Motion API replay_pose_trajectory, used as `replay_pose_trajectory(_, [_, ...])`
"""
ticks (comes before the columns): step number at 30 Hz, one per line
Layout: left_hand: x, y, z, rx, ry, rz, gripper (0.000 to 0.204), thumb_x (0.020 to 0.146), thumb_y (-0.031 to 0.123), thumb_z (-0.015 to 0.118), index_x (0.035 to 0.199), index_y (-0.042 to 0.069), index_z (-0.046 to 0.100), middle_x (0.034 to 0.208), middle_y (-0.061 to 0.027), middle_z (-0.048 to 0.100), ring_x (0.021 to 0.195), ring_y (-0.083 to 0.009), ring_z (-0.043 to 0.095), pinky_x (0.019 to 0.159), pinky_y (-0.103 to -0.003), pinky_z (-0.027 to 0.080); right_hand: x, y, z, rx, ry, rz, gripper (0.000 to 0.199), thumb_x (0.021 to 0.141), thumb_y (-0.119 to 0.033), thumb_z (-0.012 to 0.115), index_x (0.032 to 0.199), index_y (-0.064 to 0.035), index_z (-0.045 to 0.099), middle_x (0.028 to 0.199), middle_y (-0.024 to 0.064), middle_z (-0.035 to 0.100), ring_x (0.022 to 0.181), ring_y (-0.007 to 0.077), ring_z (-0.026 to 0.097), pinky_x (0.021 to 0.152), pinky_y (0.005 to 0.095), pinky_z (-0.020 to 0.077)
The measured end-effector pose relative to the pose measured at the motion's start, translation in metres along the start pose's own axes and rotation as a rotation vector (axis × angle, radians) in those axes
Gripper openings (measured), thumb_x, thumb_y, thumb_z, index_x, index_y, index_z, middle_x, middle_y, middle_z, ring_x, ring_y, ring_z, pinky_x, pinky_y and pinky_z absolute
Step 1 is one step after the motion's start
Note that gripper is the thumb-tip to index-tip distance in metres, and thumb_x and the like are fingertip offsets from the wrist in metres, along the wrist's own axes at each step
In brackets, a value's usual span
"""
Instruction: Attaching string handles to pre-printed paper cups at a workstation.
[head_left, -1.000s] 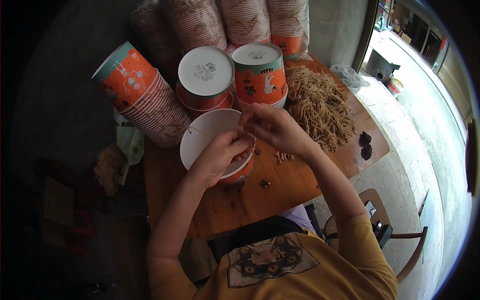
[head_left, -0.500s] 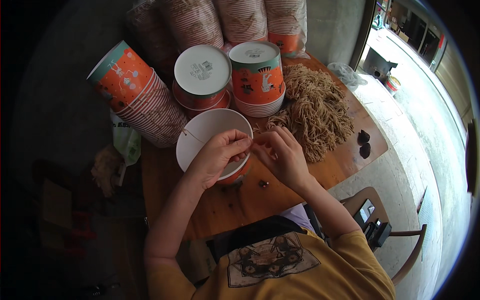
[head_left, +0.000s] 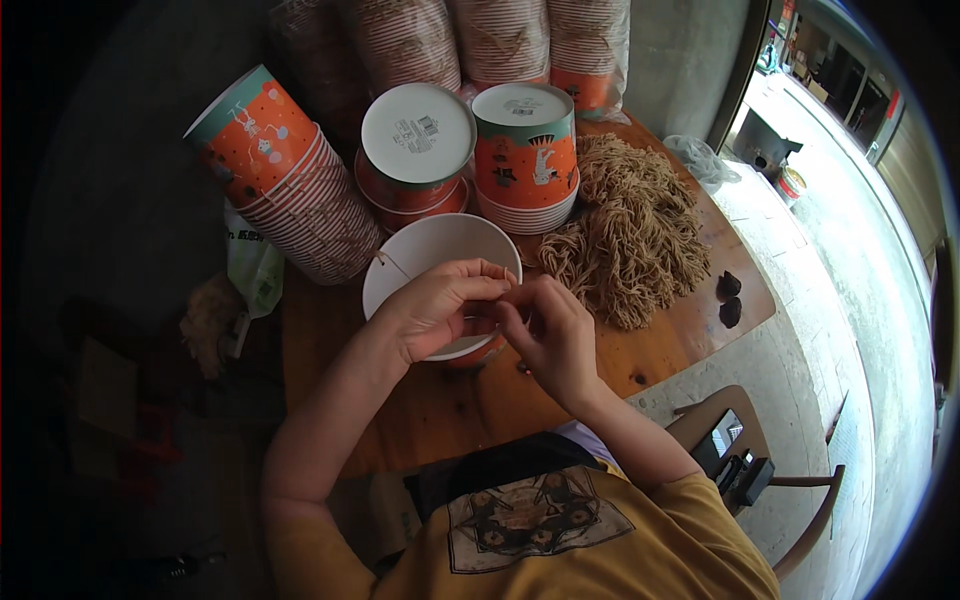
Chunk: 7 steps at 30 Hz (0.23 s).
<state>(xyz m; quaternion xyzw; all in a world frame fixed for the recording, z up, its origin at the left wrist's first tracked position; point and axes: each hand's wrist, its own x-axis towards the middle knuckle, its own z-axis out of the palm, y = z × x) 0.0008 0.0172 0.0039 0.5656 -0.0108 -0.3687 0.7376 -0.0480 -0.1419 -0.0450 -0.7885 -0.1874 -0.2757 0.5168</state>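
Note:
A large paper bucket (head_left: 448, 240), white inside and orange outside, stands upright on the table's near half. Both my hands are above its right side, fingertips meeting. My left hand (head_left: 435, 308) is closed in a pinch on a thin tan string (head_left: 394, 265), which runs back over the bucket's left rim. Against those fingertips my right hand (head_left: 556, 335) is closed too, thumb and forefinger together. Whether the string's end lies between its fingers is hidden. Just beyond my right hand lies a big heap of tan strings (head_left: 645, 235).
Upturned bucket stacks (head_left: 525, 150) stand behind the open bucket, and a slanting stack (head_left: 290, 180) leans at the left. Bagged stacks (head_left: 500, 45) line the back. Two dark lumps (head_left: 730, 299) sit near the wooden table's (head_left: 420, 420) right edge. A chair (head_left: 735, 440) holds a phone.
My right hand's fingers have curled in and come closer to my left fingertips. The whole view has shifted slightly; the bucket stays in place.

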Motion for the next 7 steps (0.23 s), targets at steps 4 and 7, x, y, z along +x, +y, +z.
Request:
replay_pose_trajectory(4, [0.001, 0.001, -0.003, -0.008, -0.035, -0.015, 0.013, 0.091, 0.011, 0.057, 0.104, 0.006, 0.057, 0.101, -0.0029, 0.059, 0.089, -0.0113, 0.059, 0.079, -0.028, 0.049, -0.001, 0.004, -0.004, -0.173, 0.027, -0.206, 0.013, 0.078, -0.003, 0.069, 0.088, -0.006, 0.062, 0.071, 0.0032, 0.055, 0.059, 0.0152, 0.053, 0.053, 0.027, 0.0441])
replay_pose_trajectory(7, [0.002, -0.002, -0.01, 0.031, -0.058, 0.045, 0.015, 0.091, 0.011, 0.059, 0.105, 0.006, 0.057, 0.102, -0.0035, 0.059, 0.092, -0.0115, 0.058, 0.084, -0.028, 0.049, 0.0, 0.002, -0.01, -0.14, -0.07, -0.2, 0.018, 0.076, -0.002, 0.07, 0.091, -0.0081, 0.065, 0.072, 0.0033, 0.055, 0.061, 0.0166, 0.055, 0.054, 0.029, 0.046])
